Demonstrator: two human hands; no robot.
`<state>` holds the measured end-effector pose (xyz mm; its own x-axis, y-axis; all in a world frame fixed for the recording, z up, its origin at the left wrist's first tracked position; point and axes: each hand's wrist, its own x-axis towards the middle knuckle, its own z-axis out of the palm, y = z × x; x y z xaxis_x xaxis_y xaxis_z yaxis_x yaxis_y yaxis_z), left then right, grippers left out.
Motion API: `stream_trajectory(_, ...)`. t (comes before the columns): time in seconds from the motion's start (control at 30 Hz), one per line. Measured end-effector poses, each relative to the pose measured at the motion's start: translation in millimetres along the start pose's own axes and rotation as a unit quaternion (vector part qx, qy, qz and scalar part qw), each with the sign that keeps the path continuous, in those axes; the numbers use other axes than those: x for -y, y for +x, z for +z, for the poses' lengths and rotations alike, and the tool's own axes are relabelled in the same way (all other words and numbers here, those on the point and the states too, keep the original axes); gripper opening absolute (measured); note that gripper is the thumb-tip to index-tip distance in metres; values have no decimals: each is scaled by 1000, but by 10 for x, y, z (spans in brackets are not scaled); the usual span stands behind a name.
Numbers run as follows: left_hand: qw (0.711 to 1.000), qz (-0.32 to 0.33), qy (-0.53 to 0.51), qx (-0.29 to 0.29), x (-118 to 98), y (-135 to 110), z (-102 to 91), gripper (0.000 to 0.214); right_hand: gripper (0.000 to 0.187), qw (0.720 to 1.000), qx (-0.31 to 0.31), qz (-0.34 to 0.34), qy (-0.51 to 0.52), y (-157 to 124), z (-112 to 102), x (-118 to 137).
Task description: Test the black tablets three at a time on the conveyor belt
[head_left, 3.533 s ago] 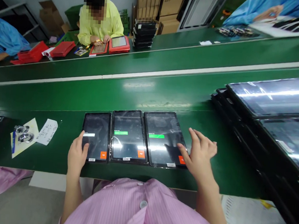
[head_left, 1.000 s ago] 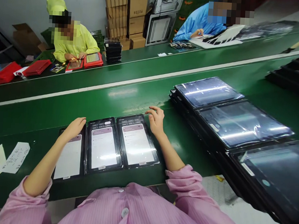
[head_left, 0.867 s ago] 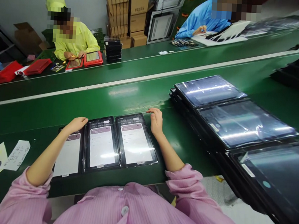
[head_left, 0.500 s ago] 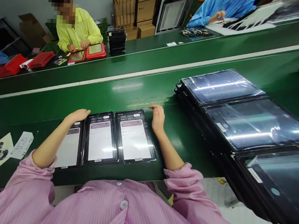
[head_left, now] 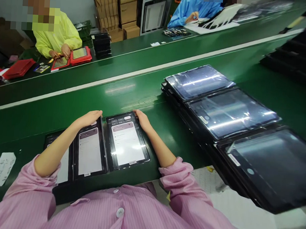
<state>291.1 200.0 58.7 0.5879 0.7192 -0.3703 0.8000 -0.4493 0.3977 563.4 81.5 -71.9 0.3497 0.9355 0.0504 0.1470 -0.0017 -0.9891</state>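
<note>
Three black tablets lie side by side on the green bench [head_left: 182,137] in front of me, their screens lit white. My left hand [head_left: 90,117] lies flat, fingers stretched, over the top edge of the middle tablet [head_left: 89,154]. My left forearm covers much of the left tablet [head_left: 63,164]. My right hand [head_left: 142,118] rests with fingers extended on the top right corner of the right tablet [head_left: 126,144]. Neither hand holds anything.
Overlapping stacks of film-wrapped tablets [head_left: 231,112] fill the bench to my right. A paper slip [head_left: 2,164] lies at the left. Beyond the green conveyor belt [head_left: 144,79], a person in yellow [head_left: 56,32] handles red-cased tablets [head_left: 80,54]; a person in blue [head_left: 190,6] works farther right.
My left hand has shifted from the top of the left tablet to the top of the middle one. My right hand has moved in onto the right tablet's top corner. The view swung right.
</note>
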Motion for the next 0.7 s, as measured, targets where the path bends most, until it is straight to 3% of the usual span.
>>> stream_trajectory(0.1, 999, 10, 31, 2, -15, -72, 31, 71, 65, 1000, 1, -1, 21, 12, 21, 8)
stream_trajectory(0.2, 991, 54, 126, -5, -113, -160, 236, 66, 63, 999, 5, 0, 50, -10, 33, 47)
stream_trajectory(0.37, 975, 62, 209, -38, -207, -259, 540, 65, 84, 992, 55, 1, 113, -70, 37, 173)
stream_trajectory(0.53, 989, 65, 132, -2, 4, -198, 360, 64, 94, 995, 70, -21, 68, -67, 41, 213)
stream_trajectory(0.63, 994, 81, 55, 48, 210, -167, 169, 63, 90, 998, 38, -37, 16, -77, 10, 211)
stream_trajectory(0.7, 996, 81, 12, 40, 330, -172, 81, 67, 85, 998, 12, -57, -16, -104, -25, 224)
